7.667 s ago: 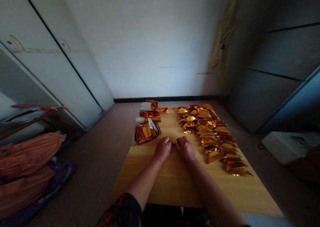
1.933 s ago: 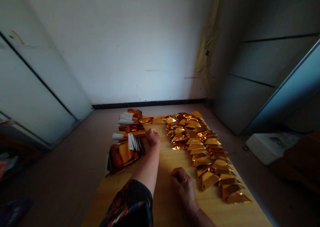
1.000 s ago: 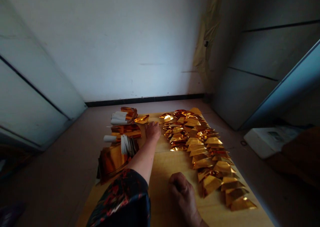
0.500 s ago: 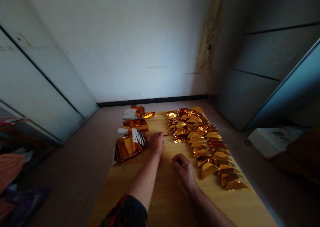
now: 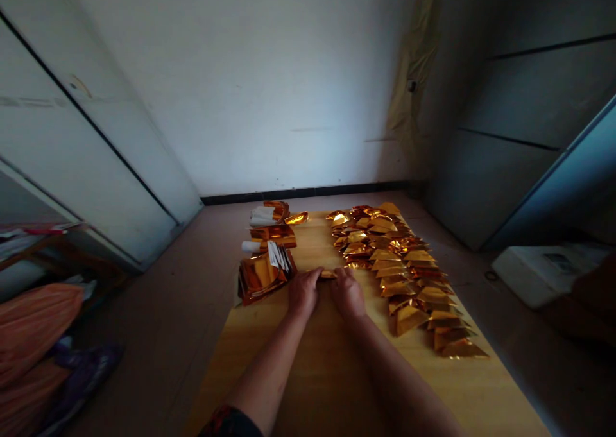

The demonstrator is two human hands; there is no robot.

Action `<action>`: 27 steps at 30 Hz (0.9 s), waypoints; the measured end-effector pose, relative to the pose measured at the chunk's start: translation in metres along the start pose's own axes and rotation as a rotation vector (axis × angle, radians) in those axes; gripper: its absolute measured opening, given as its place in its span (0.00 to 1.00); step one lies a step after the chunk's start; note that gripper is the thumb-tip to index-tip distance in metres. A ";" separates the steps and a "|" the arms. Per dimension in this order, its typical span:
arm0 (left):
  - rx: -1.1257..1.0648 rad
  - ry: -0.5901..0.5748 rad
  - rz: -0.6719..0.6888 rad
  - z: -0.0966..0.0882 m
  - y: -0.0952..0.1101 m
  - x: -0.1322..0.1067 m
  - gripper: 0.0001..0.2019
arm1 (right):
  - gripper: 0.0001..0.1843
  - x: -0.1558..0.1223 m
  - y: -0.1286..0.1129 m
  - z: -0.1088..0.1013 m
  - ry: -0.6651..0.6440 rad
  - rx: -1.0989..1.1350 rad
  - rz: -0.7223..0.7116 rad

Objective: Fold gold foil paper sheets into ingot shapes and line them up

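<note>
White plaster wall (image 5: 289,90), brown floor (image 5: 144,334)

Glossy gold foil pieces (image 5: 394,257), smooth pale wood tabletop (image 5: 308,385), matt white paper (image 5: 262,216)

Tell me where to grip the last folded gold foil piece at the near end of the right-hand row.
Probably pinch the folded gold foil piece along its raised ridge, coming from the near side: it sits at the row's near end, with no piece nearer, and its wedge stands up off the wooden board.
</note>
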State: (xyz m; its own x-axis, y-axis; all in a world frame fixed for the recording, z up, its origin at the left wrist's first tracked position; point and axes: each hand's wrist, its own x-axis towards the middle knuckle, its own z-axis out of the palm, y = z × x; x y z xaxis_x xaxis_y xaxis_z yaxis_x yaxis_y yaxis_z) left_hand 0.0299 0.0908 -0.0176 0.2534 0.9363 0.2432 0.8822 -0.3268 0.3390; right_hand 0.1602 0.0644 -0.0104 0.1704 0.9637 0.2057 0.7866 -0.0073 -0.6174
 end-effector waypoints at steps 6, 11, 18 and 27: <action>-0.055 -0.034 -0.060 -0.005 0.001 -0.004 0.26 | 0.08 0.007 -0.008 -0.003 -0.081 -0.137 -0.023; -0.121 -0.046 -0.120 -0.004 0.000 -0.003 0.27 | 0.06 0.011 -0.003 -0.004 -0.079 -0.106 -0.059; -0.182 0.140 -0.100 0.003 -0.006 -0.002 0.23 | 0.10 0.010 0.010 0.010 0.029 -0.021 -0.121; -0.265 0.188 -0.126 -0.002 -0.004 -0.001 0.11 | 0.12 0.011 0.021 0.015 0.131 0.118 -0.119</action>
State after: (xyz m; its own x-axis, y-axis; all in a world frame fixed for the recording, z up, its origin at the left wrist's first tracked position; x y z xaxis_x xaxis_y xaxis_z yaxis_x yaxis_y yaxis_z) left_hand 0.0255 0.0910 -0.0174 0.0494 0.9394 0.3392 0.7619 -0.2551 0.5953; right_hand 0.1699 0.0790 -0.0324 0.1621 0.9130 0.3744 0.7324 0.1430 -0.6657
